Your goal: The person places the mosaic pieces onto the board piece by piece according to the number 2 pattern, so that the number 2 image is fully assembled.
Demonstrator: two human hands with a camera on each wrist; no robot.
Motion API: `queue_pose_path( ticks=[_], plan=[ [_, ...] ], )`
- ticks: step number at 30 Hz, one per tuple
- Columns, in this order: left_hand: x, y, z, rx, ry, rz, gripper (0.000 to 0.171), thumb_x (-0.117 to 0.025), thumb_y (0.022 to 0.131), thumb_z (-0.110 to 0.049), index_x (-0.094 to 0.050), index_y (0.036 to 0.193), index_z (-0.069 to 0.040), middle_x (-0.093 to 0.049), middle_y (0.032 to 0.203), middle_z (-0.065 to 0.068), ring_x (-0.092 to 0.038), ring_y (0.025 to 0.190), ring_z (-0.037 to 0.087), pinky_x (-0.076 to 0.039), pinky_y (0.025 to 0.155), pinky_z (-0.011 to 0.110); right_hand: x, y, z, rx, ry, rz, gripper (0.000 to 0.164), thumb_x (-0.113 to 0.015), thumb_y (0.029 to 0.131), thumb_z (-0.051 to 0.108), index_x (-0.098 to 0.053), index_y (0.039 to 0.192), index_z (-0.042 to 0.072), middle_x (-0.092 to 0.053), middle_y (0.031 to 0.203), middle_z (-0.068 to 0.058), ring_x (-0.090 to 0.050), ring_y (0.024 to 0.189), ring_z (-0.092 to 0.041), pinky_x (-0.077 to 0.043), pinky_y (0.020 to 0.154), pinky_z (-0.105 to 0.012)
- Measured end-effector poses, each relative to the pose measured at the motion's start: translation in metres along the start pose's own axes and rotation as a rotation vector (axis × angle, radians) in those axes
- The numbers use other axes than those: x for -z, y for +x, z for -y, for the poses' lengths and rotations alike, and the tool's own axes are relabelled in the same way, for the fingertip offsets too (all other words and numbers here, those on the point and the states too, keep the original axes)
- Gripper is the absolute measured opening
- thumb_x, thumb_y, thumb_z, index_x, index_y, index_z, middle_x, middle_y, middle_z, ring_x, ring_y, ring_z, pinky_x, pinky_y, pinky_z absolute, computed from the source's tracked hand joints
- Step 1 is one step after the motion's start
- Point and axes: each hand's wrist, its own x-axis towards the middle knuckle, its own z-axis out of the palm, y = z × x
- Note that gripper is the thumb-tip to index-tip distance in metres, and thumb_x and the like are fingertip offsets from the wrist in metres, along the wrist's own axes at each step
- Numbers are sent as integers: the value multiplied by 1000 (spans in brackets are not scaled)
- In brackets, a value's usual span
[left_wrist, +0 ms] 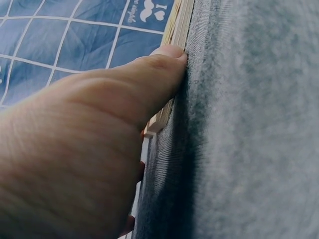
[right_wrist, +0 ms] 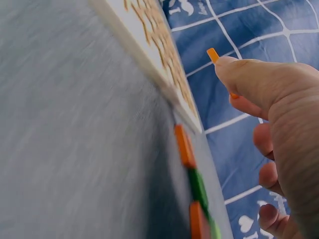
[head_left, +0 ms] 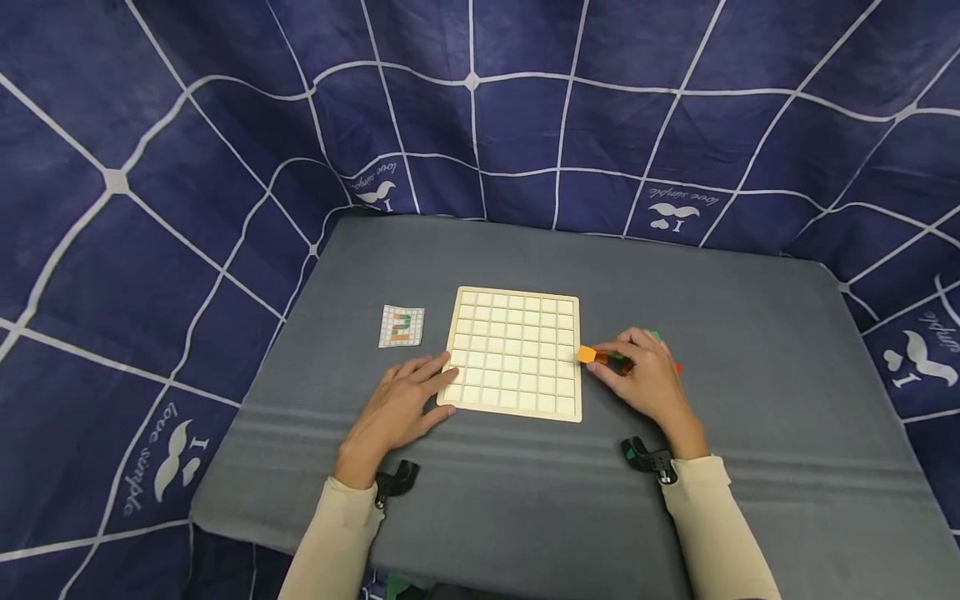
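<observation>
A square wooden grid board (head_left: 517, 350) with pale cells lies flat on the grey table. My left hand (head_left: 401, 404) lies at its left edge, fingers spread and fingertips on the rim; in the left wrist view the thumb (left_wrist: 167, 59) touches the board's side. Between thumb and fingers my right hand (head_left: 647, 375) pinches a small orange tile (head_left: 587, 354), held up beside the board's right edge. Under and behind that hand are several coloured tiles, partly hidden; the right wrist view shows an orange one (right_wrist: 185, 147) and a green one (right_wrist: 198, 186) on the table.
A small pattern card (head_left: 401, 326) with green and orange squares on a grid lies left of the board. Dark blue cloth (head_left: 517, 125) with white lines hangs behind the grey table (head_left: 510, 508) and at its sides.
</observation>
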Motion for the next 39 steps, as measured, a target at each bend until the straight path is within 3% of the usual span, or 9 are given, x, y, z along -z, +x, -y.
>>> queue_pose_path(
  ticks=[13, 22, 32, 39],
  plan=[
    [-3, 1, -1, -10, 10, -54, 59, -67, 94, -49, -55, 146, -24, -44, 158, 3, -47, 140, 29, -40, 105, 54, -25, 41, 26, 85, 98, -42, 26, -88, 77, 25, -81, 99, 12, -63, 84, -8, -49, 74, -23, -32, 69, -35],
    [-1, 0, -1, -3, 9, -51, 59, -67, 93, -50, -56, 146, -25, -45, 158, 3, -47, 139, 30, -41, 103, 54, -56, 68, 35, -18, 235, 69, 24, -82, 85, 31, -80, 105, 19, -60, 86, -1, -49, 75, -15, -40, 66, -29],
    [-3, -1, -3, 21, -1, -31, 60, -66, 93, -51, -54, 147, -26, -43, 159, 1, -45, 141, 29, -40, 106, 54, -78, 89, 40, -21, 250, 143, 25, -80, 87, 33, -79, 107, 18, -58, 82, 1, -49, 73, -14, -41, 68, -31],
    [-3, -1, -3, 17, -1, -39, 60, -67, 93, -52, -55, 146, -25, -43, 158, 1, -46, 140, 29, -40, 106, 54, -92, 96, 45, -106, 224, 174, 28, -77, 88, 42, -79, 108, 22, -56, 83, 4, -47, 77, -14, -38, 70, -31]
  ],
)
